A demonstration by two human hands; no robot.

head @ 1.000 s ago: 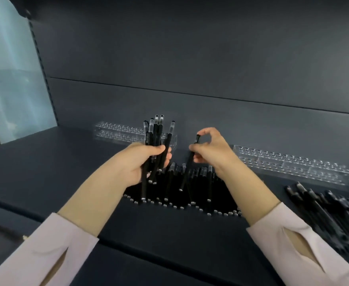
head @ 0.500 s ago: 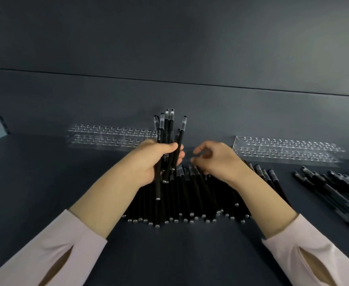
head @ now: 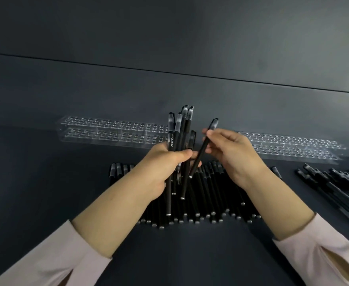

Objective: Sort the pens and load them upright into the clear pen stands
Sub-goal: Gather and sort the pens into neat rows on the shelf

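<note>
My left hand (head: 161,168) is closed around a bunch of black pens (head: 179,133) held upright, caps up, above the shelf. My right hand (head: 229,151) pinches a single black pen (head: 202,149) that slants toward the bunch. Below both hands a row of black pens (head: 206,203) lies flat on the dark shelf, their ends toward me. Two clear pen stands with rows of holes sit at the back: the left stand (head: 111,131) and the right stand (head: 289,145). No pens stand in either one.
A second heap of black pens (head: 338,188) lies at the right edge of the shelf. The dark back wall (head: 169,48) rises right behind the stands. Light pink sleeves cover both forearms.
My right hand has lifted one pen from the flat row and brought it up beside the bunch in my left hand. The view has shifted slightly left to right across the shelf.
</note>
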